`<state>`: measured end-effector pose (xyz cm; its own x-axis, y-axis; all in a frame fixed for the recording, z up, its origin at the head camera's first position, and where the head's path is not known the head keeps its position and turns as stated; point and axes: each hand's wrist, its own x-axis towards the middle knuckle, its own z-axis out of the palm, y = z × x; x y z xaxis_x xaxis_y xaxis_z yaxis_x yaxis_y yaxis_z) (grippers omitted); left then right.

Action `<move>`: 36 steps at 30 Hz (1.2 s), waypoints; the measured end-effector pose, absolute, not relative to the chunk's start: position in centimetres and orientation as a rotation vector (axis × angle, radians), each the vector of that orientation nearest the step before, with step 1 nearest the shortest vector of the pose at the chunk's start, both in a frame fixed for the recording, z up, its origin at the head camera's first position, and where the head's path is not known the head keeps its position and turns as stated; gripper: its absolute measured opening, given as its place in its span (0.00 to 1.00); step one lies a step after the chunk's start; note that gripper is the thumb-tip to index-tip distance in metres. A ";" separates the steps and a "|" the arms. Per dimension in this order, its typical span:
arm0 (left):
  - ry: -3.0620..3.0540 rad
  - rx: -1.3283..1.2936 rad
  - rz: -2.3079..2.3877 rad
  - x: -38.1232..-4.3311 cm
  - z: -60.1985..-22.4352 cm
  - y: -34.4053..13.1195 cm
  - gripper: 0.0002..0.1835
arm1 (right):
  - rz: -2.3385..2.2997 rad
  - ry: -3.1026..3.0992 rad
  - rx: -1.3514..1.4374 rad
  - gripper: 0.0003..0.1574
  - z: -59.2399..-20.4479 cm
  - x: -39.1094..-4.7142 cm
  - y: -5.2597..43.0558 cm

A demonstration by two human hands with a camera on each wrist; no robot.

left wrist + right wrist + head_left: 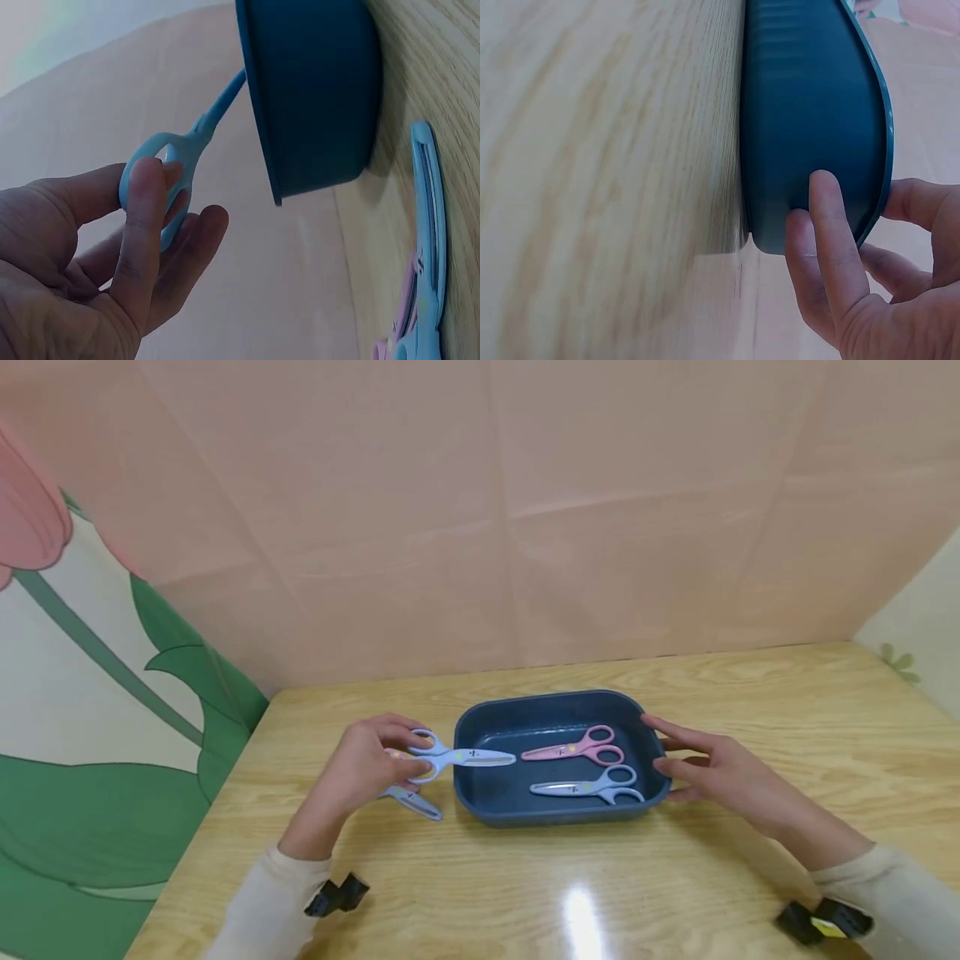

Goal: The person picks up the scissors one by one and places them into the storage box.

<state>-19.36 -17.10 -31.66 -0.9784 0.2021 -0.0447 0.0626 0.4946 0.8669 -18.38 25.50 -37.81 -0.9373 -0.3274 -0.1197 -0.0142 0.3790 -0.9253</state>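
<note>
My left hand (375, 760) grips light-blue scissors (483, 758) by the finger loops. Their blades reach over the left rim of a dark-blue rectangular box (551, 818). In the left wrist view, the box wall partly hides the blade end. Inside the box lie pink scissors (558, 751) and another pair of blue scissors (573, 788), loops to the right. My right hand (720, 777) touches the box's right end. The right wrist view has its fingers (831, 217) spread against the outer wall and at the rim.
Under and beside my left hand, more blue scissors (429, 247) lie on the wooden table (465, 893), next to partly hidden pink scissors (406, 307). A pinkish covering (510, 527) hangs behind the table. Flower-patterned panels (82, 827) stand at the sides.
</note>
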 end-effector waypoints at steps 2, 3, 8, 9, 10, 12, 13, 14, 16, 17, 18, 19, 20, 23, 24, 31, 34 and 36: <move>2.616 0.255 1.462 -19.4 -31.8 -16.7 0.11 | -1.576 2.356 -0.305 0.43 -37.8 -18.4 25.4; 2.627 0.266 1.440 -19.4 -31.9 -16.4 0.11 | -1.575 2.355 -0.304 0.43 -37.8 -18.4 25.4; 2.692 0.307 1.302 -19.6 -32.1 -14.9 0.08 | -1.570 2.359 -0.301 0.43 -37.7 -18.5 25.4; 2.701 0.321 1.274 -19.6 -32.2 -14.5 0.08 | -1.564 2.365 -0.302 0.43 -37.7 -18.4 25.4; 2.701 0.335 1.256 -19.7 -32.2 -14.2 0.07 | -1.560 2.369 -0.302 0.43 -37.7 -18.5 25.4; 2.691 0.367 1.232 -19.8 -32.4 -13.7 0.06 | -1.555 2.375 -0.305 0.43 -37.7 -18.5 25.3; 2.684 0.377 1.223 -19.8 -32.4 -13.5 0.06 | -1.552 2.377 -0.307 0.43 -37.7 -18.5 25.3; 2.678 0.390 1.218 -19.8 -32.5 -13.3 0.06 | -1.551 2.378 -0.306 0.43 -37.7 -18.5 25.3; 2.678 0.389 1.198 -19.8 -32.6 -13.0 0.06 | -1.551 2.380 -0.306 0.43 -37.7 -18.5 25.4; 2.686 0.388 1.187 -19.8 -32.6 -12.8 0.06 | -1.551 2.381 -0.306 0.43 -37.7 -18.5 25.4; 2.701 0.389 1.174 -19.7 -32.6 -12.7 0.06 | -1.554 2.381 -0.304 0.43 -37.7 -18.5 25.4; 2.711 0.389 1.162 -19.7 -32.6 -12.6 0.06 | -1.555 2.382 -0.302 0.43 -37.7 -18.5 25.5; 2.722 0.395 1.145 -19.7 -32.6 -12.4 0.06 | -1.557 2.383 -0.298 0.43 -37.8 -18.5 25.5; 2.743 0.433 1.085 -19.6 -32.6 -12.1 0.06 | -1.558 2.383 -0.291 0.43 -37.8 -18.5 25.5; 2.749 0.445 1.062 -19.6 -32.7 -12.0 0.06 | -1.557 2.382 -0.286 0.43 -37.9 -18.5 25.5; 2.792 0.476 0.941 -19.4 -32.9 -11.4 0.07 | -1.564 2.375 -0.285 0.43 -37.9 -18.5 25.5; 2.788 0.479 0.937 -19.4 -32.9 -11.1 0.07 | -1.567 2.366 -0.292 0.43 -37.9 -18.5 25.5; 2.782 0.479 0.940 -19.3 -33.0 -11.0 0.06 | -1.568 2.362 -0.291 0.43 -37.9 -18.5 25.4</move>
